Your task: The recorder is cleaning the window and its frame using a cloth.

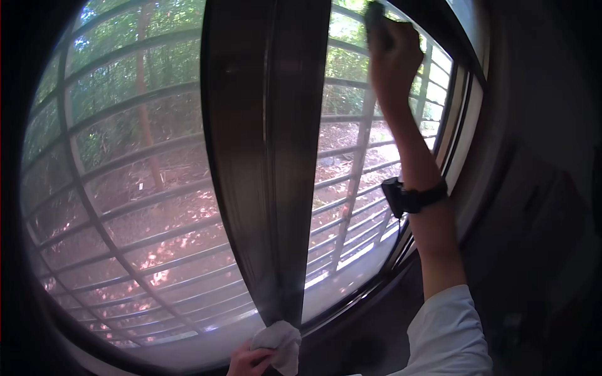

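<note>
My right hand (395, 51) is raised high against the right window pane (343, 141). Its fingers are closed around a dark, blurred handheld object (375, 21), whose exact kind I cannot tell. Down at the bottom of the view, my left hand (249, 361) grips a crumpled white cloth (284, 345). The cloth is by the lower end of the dark window frame upright (268, 141) between the two panes. A black strap with a small device (414, 195) is around my right forearm.
Outside the glass runs a metal grille (141, 150) of horizontal and upright bars, with trees and leaf-strewn ground beyond. The left window pane (108, 197) looks hazy. Along the bottom right lies the dark lower window frame (357, 305). A thin cable (399, 235) hangs from the wrist device.
</note>
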Motion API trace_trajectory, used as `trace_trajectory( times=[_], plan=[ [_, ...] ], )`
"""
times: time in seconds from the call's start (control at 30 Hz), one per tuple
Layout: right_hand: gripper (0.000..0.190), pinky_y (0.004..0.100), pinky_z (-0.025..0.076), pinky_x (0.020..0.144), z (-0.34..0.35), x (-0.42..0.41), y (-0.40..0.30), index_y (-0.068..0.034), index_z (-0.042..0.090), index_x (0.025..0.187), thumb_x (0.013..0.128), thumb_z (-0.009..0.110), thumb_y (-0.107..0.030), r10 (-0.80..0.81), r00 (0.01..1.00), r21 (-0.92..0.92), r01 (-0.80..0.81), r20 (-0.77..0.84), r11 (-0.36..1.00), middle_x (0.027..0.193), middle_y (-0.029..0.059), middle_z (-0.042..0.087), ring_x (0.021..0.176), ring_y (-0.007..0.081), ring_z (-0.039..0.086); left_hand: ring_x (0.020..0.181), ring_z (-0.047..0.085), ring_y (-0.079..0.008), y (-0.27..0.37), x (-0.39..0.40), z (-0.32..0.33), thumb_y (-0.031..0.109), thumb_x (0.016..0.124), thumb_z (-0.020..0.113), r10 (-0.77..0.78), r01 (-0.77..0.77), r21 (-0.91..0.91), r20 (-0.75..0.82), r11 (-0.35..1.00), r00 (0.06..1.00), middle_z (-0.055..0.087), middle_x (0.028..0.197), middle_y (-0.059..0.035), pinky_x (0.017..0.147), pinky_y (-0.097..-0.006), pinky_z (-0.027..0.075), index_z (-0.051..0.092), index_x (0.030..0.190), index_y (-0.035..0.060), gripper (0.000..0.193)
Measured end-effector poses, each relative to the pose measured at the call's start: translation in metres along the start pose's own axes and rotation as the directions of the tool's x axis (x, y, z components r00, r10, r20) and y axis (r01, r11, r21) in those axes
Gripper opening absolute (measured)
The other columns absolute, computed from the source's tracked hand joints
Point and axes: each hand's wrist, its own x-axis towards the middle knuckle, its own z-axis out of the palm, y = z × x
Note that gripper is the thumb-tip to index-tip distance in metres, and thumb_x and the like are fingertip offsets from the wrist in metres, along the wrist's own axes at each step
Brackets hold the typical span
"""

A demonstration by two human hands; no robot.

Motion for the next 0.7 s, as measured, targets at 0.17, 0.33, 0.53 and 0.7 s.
trace_trajectory(
  times=[0.17, 0.33, 0.53, 0.7],
  plan=[
    [0.012, 0.0407, 0.048, 0.071, 0.004, -0.002, -0.050, -0.010, 0.071, 0.095, 0.083, 0.073, -0.012, -0.059, 0.996, 0.205, 0.073, -0.070, 0.976, 0.084, 0.0082, 0.063, 0.079, 0.0278, 0.057, 0.097, 0.066, -0.0225, 0.017, 0.020, 0.006, 0.004, 0.088, 0.068, -0.239, 0.230, 0.075, 0.148, 0.970, 0.960, 0.070, 0.107, -0.0150, 0.085, -0.0335, 0.051, 0.067, 0.121, -0.0013, 0.033],
    [0.014, 0.0396, 0.049, 0.071, -0.026, -0.029, 0.015, -0.013, 0.070, 0.093, 0.081, 0.074, -0.009, -0.157, 0.987, 0.262, 0.158, -0.026, 0.952, 0.086, 0.0063, 0.064, 0.082, 0.0278, 0.056, 0.112, 0.059, -0.0267, -0.025, 0.028, 0.021, 0.009, 0.086, 0.073, 0.241, -0.210, 0.124, -0.605, 0.970, 0.759, 0.059, 0.128, -0.0195, 0.095, -0.0382, 0.048, 0.045, 0.146, 0.0001, 0.067],
    [0.011, 0.0442, 0.047, 0.071, -0.051, -0.043, 0.201, -0.005, 0.071, 0.087, 0.082, 0.074, -0.014, 0.094, 0.995, 0.023, -0.093, -0.021, 0.995, 0.078, 0.0141, 0.063, 0.079, 0.0334, 0.058, 0.122, 0.054, -0.0309, 0.075, 0.067, 0.058, 0.012, 0.085, 0.075, 0.077, -0.173, -0.146, -0.504, 0.974, 0.860, 0.050, 0.138, -0.0235, 0.101, -0.0406, 0.044, 0.010, 0.160, 0.0037, 0.099],
    [0.015, 0.0482, 0.046, 0.071, -0.115, -0.125, 0.342, 0.000, 0.071, 0.088, 0.087, 0.067, -0.014, 0.173, 0.967, -0.327, -0.226, -0.185, 0.918, 0.083, 0.0195, 0.063, 0.079, 0.0385, 0.060, 0.120, 0.057, -0.0310, 0.062, 0.076, 0.073, 0.012, 0.085, 0.076, 0.055, -0.109, -0.079, -0.496, 0.991, 0.866, 0.055, 0.133, -0.0241, 0.099, -0.0384, 0.046, -0.004, 0.160, 0.0048, 0.110]
  ],
)
